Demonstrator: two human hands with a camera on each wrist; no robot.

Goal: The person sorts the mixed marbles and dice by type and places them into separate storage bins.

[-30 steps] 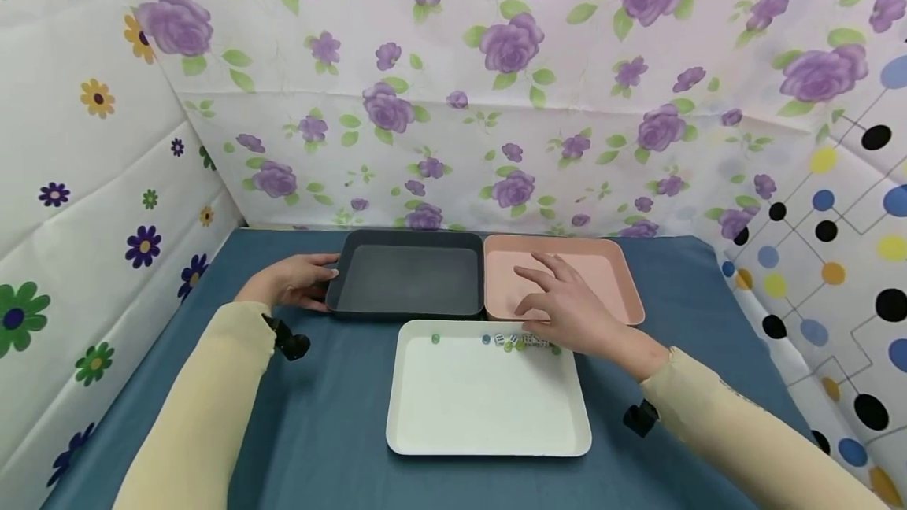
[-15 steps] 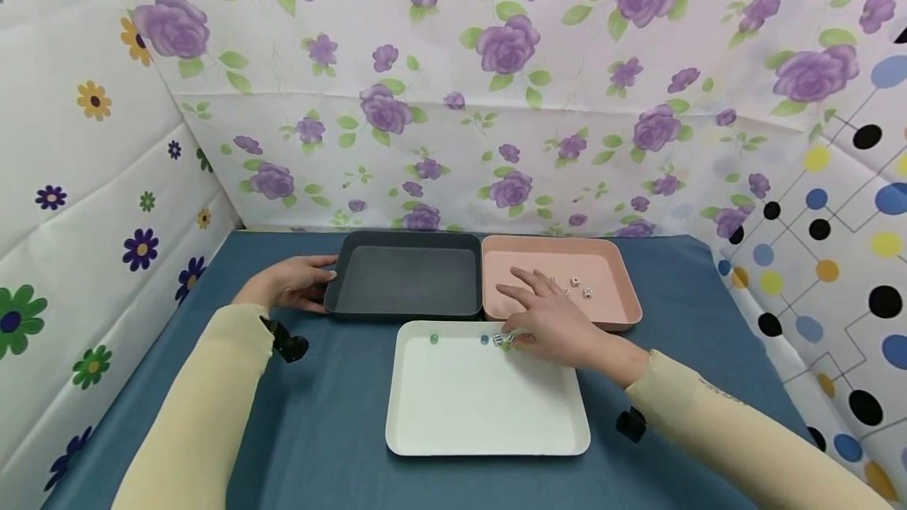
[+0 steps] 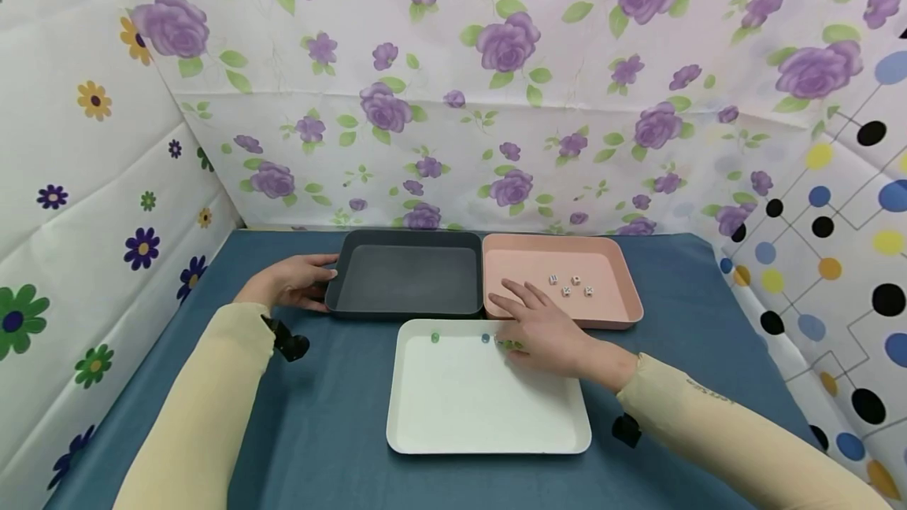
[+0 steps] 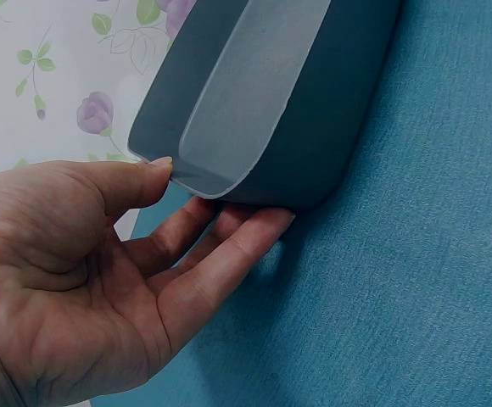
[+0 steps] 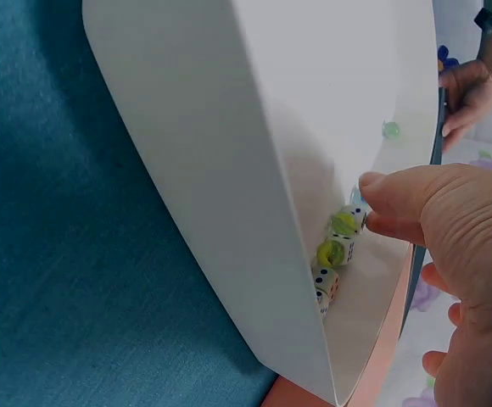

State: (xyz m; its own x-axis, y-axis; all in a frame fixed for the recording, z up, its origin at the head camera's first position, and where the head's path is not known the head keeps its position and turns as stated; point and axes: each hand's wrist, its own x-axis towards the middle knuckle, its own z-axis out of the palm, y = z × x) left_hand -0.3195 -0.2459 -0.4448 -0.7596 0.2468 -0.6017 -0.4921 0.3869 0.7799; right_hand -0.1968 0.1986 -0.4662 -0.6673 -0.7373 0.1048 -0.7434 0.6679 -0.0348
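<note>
Centre-right, our pink tray holds four dice; more dice remain in the white tray; our left fingers pinch the dark tray; right fingers nearly meet, hold unclear.

We could pass a hand freely over the near half of the white tray, and low across the table to its left. At its far edge the right hand blocks us, with dice crowded just beside its fingers. The left hand obstructs the left end of the dark tray. Behind both far trays, a flowered cloth bars our way.
</note>
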